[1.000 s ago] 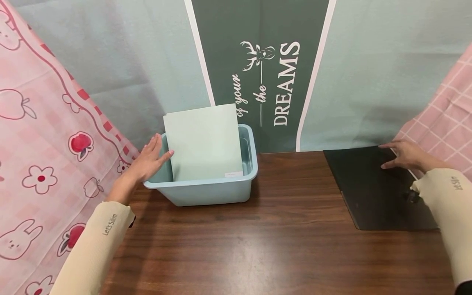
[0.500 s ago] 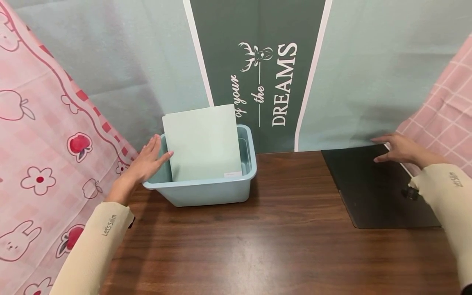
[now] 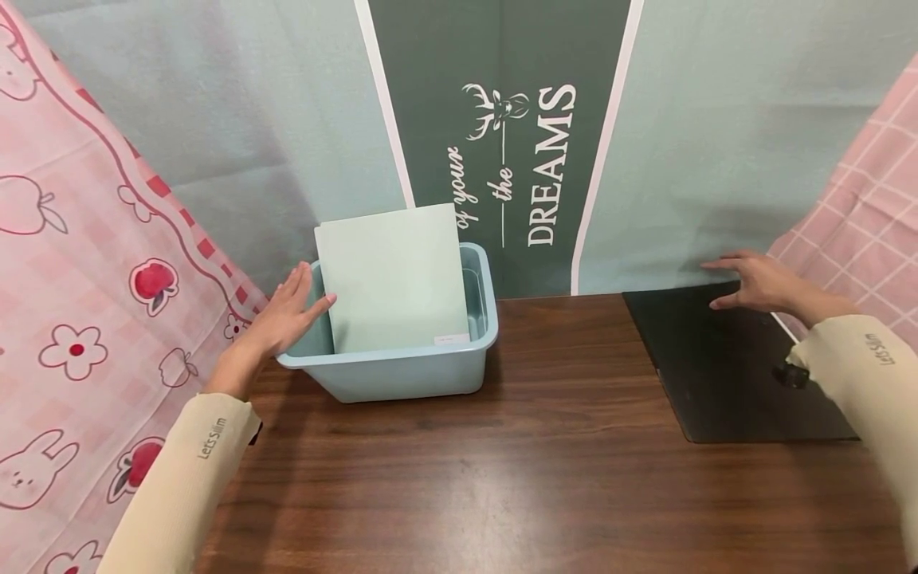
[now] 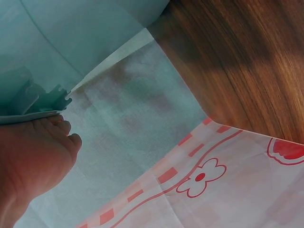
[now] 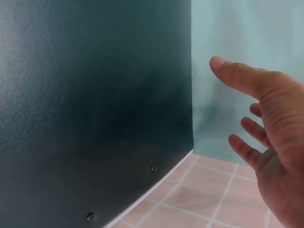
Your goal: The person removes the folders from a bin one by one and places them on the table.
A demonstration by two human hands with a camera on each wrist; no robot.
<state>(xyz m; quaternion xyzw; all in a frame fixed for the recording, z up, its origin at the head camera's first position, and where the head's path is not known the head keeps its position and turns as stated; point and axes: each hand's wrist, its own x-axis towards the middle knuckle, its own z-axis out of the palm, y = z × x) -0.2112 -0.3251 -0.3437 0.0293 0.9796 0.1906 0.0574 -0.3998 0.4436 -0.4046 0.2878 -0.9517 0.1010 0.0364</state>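
My left hand (image 3: 285,312) is at the left rim of a light blue plastic bin (image 3: 409,375), fingers straight and thumb spread toward the pale green folders. In the left wrist view the hand (image 4: 40,156) lies against the bin's rim. The pale green folder (image 3: 390,279) in front leans upright in the bin, with a white label at its lower right. My right hand (image 3: 763,283) hovers over the far right part of a flat black folder (image 3: 731,375), fingers spread, holding nothing. In the right wrist view, the black folder (image 5: 99,104) shows rivets near a white edge, apart from the hand (image 5: 280,128).
A brown wooden table (image 3: 459,486) lies under everything. Behind it hangs a grey-green cloth (image 3: 667,159) with a dark printed band. A pink patterned cloth (image 3: 86,303) closes the left side, a pink checked cloth (image 3: 861,215) the right.
My right hand has moved left and away from me, off the black folder's right edge and toward its far edge. The left hand and the bin have stayed put.
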